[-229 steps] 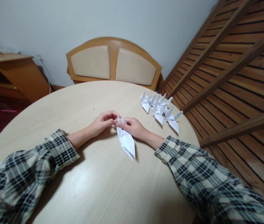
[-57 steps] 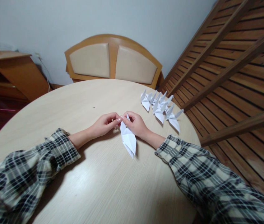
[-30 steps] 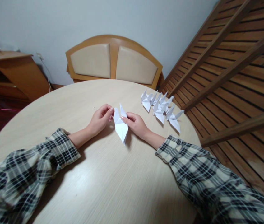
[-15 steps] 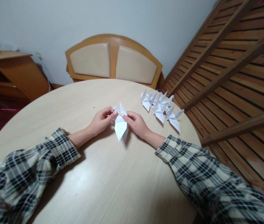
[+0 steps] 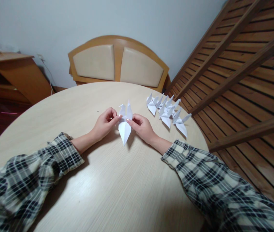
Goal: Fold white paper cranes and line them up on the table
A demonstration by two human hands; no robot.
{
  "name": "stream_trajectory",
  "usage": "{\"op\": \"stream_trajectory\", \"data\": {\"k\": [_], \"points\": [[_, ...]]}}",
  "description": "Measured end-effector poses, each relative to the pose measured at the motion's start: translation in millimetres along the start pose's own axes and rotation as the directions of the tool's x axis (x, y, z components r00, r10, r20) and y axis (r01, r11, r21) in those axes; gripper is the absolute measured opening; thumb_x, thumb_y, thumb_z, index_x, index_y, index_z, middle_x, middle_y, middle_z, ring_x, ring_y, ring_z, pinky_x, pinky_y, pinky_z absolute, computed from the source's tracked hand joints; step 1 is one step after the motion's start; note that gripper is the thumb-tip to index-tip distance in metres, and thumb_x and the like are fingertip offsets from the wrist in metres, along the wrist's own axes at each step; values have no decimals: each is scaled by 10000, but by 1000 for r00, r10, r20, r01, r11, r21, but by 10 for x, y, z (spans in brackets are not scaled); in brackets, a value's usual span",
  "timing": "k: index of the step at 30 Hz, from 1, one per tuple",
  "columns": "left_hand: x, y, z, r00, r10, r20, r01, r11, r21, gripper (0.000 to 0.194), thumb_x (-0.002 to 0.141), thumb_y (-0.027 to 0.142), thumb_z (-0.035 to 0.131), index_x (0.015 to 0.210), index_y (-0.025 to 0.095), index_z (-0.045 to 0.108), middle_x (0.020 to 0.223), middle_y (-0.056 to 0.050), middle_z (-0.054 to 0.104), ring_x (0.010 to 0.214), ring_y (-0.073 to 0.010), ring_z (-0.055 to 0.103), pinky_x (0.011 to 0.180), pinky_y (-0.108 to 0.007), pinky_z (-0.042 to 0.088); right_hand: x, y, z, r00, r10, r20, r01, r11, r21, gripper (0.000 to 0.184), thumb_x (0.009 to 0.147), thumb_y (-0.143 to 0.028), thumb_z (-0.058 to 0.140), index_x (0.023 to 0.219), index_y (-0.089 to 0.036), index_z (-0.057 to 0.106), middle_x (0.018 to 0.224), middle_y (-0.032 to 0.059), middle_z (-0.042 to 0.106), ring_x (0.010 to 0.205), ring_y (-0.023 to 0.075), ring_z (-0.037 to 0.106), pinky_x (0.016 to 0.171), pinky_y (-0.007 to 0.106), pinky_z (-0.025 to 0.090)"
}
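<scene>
A white origami crane (image 5: 125,129) is held just above the middle of the table, one wing pointing down toward me. Its bent head and its straight tail stick up at the far side. My left hand (image 5: 107,123) pinches it from the left, thumb near the base of the head. From the other side my right hand (image 5: 141,127) grips it between thumb and fingers, close to the tail's base. The fingertips behind the paper are hidden.
Several finished paper cranes (image 5: 166,111) stand grouped at the right edge of the round table (image 5: 98,190). Past the far edge is a padded wooden headboard (image 5: 116,61). A slatted wooden panel (image 5: 248,71) rises at right, a wooden desk (image 5: 13,75) at left.
The crane has tilted in my fingers, so its head and tail now stand more upright and show more fully. Both hands have stayed nearly in place.
</scene>
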State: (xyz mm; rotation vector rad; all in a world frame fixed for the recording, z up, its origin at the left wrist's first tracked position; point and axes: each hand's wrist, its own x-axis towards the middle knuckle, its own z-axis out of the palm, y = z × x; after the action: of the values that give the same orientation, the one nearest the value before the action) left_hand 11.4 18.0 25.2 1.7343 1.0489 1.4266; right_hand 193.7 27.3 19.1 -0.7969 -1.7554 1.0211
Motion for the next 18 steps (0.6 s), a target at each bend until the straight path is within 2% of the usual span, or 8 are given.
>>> {"op": "stream_trajectory", "data": {"k": [2,5,9,15,18], "points": [[-6,15,-6,1000,3,27,-4,999,53,308,825,422,619,666,192,490,578,34,496,547,-106,435,517,-234,340,7,4,-3,998,-26,-53,27,1000,8,271,855,-444,588,760,-199,522,706,-15,501,667,125,471,615,274,398],[-16,35,-19,990,-19,138,3,994,112,380,861,436,559,585,178,519,535,26,488,527,-105,428,518,-240,338,15,25,-4,987,-63,-146,63,998,-4,240,882,-436,566,829,-215,487,742,-20,487,679,126,474,627,273,411],[-25,42,-21,978,-28,207,6,994,106,415,883,445,515,570,174,546,539,14,518,542,-112,460,546,-241,379,16,40,2,977,-102,-185,91,993,-70,217,909,-434,531,899,-229,460,795,-12,495,704,131,484,663,283,432],[-19,19,-5,990,-51,135,45,998,51,287,842,427,576,797,156,658,675,-16,605,605,-125,504,532,-229,393,-6,4,6,972,-170,-162,143,976,-166,207,886,-412,577,872,-227,485,818,-10,478,727,133,466,687,290,429],[-6,11,-9,996,-39,85,35,999,42,268,853,413,574,778,163,633,659,-4,570,599,-122,482,533,-229,389,-19,-15,-5,980,-179,-84,161,969,-186,231,847,-421,640,868,-229,514,872,3,508,762,139,483,711,297,436]]}}
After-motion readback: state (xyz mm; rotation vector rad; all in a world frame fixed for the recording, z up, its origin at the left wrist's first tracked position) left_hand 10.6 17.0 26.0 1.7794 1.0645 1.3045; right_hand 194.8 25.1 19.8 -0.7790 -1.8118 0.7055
